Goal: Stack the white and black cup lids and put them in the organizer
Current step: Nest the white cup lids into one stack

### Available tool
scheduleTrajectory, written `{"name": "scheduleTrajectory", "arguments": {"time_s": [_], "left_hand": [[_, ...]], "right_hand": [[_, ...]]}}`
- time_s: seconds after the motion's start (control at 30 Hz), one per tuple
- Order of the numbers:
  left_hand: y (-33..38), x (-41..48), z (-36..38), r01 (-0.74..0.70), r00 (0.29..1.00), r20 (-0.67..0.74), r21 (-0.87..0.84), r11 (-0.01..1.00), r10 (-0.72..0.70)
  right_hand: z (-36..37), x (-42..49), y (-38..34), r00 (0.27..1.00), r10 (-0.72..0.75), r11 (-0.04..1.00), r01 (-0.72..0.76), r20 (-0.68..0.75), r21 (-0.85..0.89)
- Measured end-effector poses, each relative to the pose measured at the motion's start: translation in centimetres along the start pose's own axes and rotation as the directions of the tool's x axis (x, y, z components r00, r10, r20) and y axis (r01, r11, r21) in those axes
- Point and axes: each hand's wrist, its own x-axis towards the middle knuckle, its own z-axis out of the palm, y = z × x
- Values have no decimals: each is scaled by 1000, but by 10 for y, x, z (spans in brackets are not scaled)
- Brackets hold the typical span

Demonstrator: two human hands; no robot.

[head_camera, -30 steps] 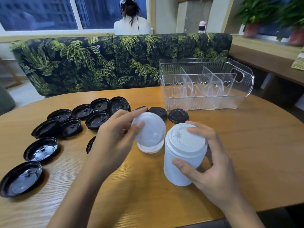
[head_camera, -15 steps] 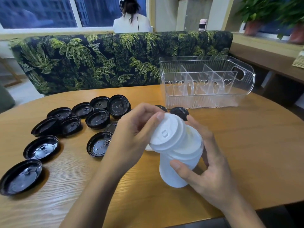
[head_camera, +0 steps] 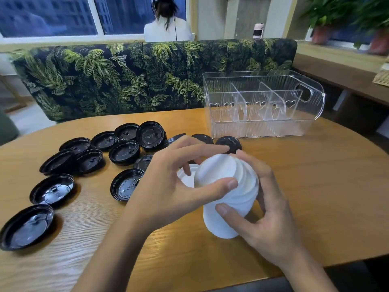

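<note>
A tall stack of white cup lids [head_camera: 229, 209] stands tilted just above the wooden table [head_camera: 315, 186], gripped from the right by my right hand [head_camera: 265, 209]. My left hand [head_camera: 174, 186] pinches the top white lid [head_camera: 216, 171] between thumb and fingers and holds it on the stack's top. One more white lid [head_camera: 186, 180] lies behind my left hand, mostly hidden. Several black lids [head_camera: 124, 152] lie scattered on the table to the left. The clear plastic organizer [head_camera: 261, 104] with dividers stands at the back right and holds nothing.
A leaf-patterned sofa back [head_camera: 126, 76] runs behind the table, with a person [head_camera: 168, 24] sitting beyond it, facing away. A wooden ledge [head_camera: 341, 68] with potted plants is at the far right. The table's front edge lies close below my wrists.
My left hand brought a loose white lid from the table onto the top of the stack. My right hand tilted the stack leftward. The view shifted slightly.
</note>
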Motion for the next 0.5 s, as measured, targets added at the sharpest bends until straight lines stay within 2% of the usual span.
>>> {"name": "scheduleTrajectory", "arguments": {"time_s": [0.2, 0.5], "left_hand": [[0, -2, 0, -36, 989, 133, -178, 983, 60], [-3, -3, 8, 15, 997, 71, -246, 969, 2]], "right_hand": [[1, 0, -2, 1000, 10, 1000, -10, -23, -1], [1, -1, -1, 999, 11, 1000, -12, -33, -13]]}}
